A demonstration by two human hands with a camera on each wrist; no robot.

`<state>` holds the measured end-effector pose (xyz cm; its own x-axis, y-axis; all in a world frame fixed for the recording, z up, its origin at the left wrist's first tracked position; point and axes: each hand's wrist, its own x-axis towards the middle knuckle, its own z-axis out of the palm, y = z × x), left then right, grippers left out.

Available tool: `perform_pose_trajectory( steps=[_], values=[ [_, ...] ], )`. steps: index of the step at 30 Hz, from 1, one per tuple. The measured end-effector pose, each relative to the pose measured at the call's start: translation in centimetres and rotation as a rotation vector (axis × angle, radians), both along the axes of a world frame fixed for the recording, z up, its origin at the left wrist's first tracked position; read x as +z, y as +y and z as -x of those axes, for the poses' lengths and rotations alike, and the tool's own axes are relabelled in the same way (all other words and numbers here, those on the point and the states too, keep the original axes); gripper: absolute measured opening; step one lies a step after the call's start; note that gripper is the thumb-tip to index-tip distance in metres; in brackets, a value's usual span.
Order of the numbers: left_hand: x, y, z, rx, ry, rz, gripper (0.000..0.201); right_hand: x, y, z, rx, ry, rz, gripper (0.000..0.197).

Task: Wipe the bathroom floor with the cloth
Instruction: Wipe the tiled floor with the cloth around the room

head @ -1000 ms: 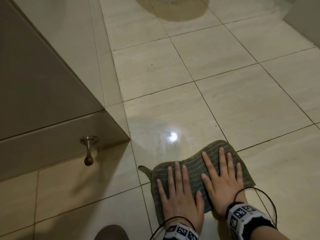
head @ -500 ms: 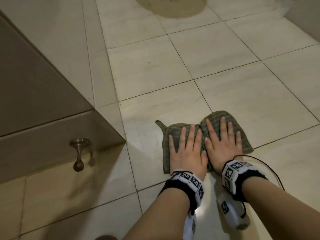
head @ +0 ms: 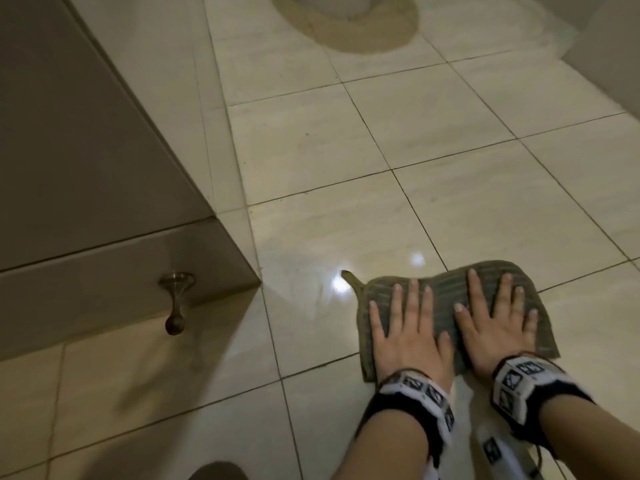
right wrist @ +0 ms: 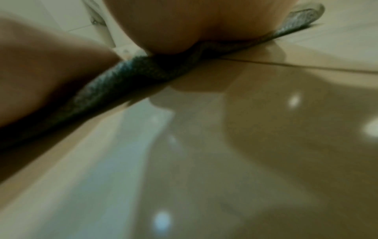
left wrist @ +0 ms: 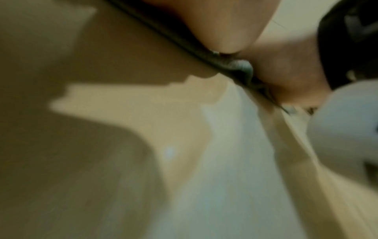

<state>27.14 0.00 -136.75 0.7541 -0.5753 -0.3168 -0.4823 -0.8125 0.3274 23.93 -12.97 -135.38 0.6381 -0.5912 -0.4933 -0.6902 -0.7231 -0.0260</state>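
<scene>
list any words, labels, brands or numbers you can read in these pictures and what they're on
None: no readable word, number or brand shows in any view.
Wristbands: only black-and-white square marker patterns, no letters or digits.
White device under the right wrist: another such marker, no text.
Cloth, floor tiles, metal door stop: no print visible.
Both wrist views: too blurred to show any writing.

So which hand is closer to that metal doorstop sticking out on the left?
Left. The left hand presses the green striped cloth on the side toward the brass-coloured metal doorstop; the right hand presses it farther away.
</scene>
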Motion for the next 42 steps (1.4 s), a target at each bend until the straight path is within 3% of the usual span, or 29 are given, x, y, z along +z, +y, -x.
perform_pose_trajectory(
  steps=[2,5,10,20,26,33,42],
  values=[
    [-0.1,1.5,-2.7,0.077,-0.005,-0.011,0.063,-0.1,1.4,-2.4,0.006,-0.032,0.02,0.064],
    [-0.3,6.2,-4.9,0.247,-0.054,-0.076,0.066,-0.1,6.3,-6.1,0.163,-0.104,-0.01,0.063],
    [0.0,11.7,-5.0,0.412,-0.099,-0.181,0.068,-0.7,12.3,-8.2,0.31,-0.185,-0.069,0.06],
    [-1.6,10.8,-4.6,0.336,-0.172,-0.181,0.07,-1.4,10.8,-6.7,0.322,-0.186,-0.092,0.067],
    [-1.0,7.2,-9.8,0.329,-0.127,-0.088,0.072,-1.1,8.0,-12.2,0.286,-0.164,-0.071,0.058],
    [0.1,4.6,-18.9,0.313,-0.06,-0.163,0.069,-1.1,4.6,-19.9,0.253,-0.181,-0.07,0.059],
    [-0.5,3.9,-23.0,0.317,-0.094,-0.117,0.066,-1.1,3.0,-25.1,0.28,-0.187,-0.075,0.06]
  ],
)
